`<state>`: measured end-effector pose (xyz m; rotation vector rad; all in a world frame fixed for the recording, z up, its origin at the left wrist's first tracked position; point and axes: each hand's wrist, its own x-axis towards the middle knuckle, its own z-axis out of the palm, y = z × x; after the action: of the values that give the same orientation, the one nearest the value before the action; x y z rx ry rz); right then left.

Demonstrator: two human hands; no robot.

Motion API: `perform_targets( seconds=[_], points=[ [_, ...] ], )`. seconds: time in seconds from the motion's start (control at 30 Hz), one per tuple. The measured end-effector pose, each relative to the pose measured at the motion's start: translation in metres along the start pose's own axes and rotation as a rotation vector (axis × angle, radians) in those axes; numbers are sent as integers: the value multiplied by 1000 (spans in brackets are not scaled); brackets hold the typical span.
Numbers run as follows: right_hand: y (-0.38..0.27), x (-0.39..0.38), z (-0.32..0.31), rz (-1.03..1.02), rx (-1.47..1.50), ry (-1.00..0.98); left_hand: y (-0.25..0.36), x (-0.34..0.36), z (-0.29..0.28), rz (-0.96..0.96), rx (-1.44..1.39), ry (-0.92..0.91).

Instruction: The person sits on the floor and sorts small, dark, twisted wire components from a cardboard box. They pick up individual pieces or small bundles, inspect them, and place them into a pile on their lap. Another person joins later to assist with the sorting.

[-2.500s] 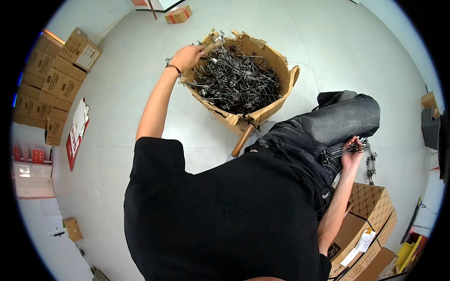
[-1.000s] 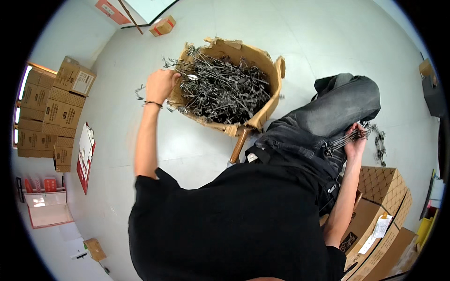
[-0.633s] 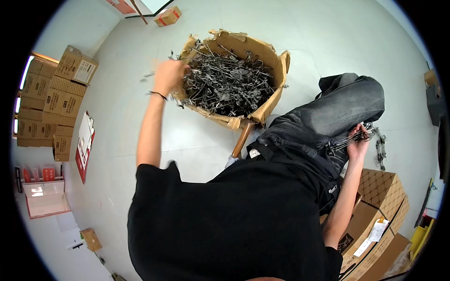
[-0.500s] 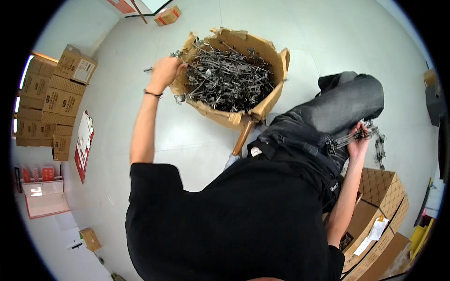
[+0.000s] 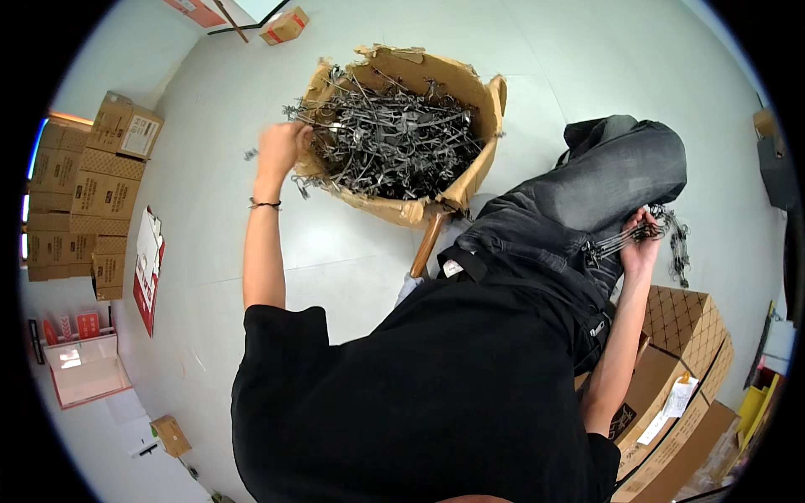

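Note:
A torn cardboard box (image 5: 478, 180) stands on the floor ahead, heaped with dark clip hangers (image 5: 398, 138) lying tangled. At its left rim is my left hand (image 5: 281, 151), slightly blurred and closed. A small dark end (image 5: 251, 154) pokes out on the hand's left side, apparently part of a clip hanger in its grip; most of it is hidden. My right hand (image 5: 641, 239) is wrapped round a bundle of clip hangers (image 5: 616, 245) beside my right thigh. Several more dangle beyond the fingers.
A wooden leg (image 5: 428, 245) stands between the torn box and my body. Strapped cartons (image 5: 679, 323) sit close by my right arm. Stacked cartons (image 5: 105, 197) line the left wall, with a red and white board (image 5: 148, 272) leaning nearby. A small box (image 5: 284, 26) lies far off.
My left hand has moved slightly down and nearer my body along the box's left rim. The right hand keeps its bundle almost in place. The whole view has shifted a little.

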<state>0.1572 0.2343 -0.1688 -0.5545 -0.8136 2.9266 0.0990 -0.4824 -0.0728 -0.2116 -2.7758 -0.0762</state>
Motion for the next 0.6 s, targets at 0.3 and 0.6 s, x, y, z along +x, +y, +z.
perform_targets(
  seconds=[0.3,0.6],
  points=[
    [-6,-1,-9,34,35,-35,118,15,-38,118,-102,436],
    [0,5,-7,59,69,-79,254,59,108,403,-282,-336]
  ],
)
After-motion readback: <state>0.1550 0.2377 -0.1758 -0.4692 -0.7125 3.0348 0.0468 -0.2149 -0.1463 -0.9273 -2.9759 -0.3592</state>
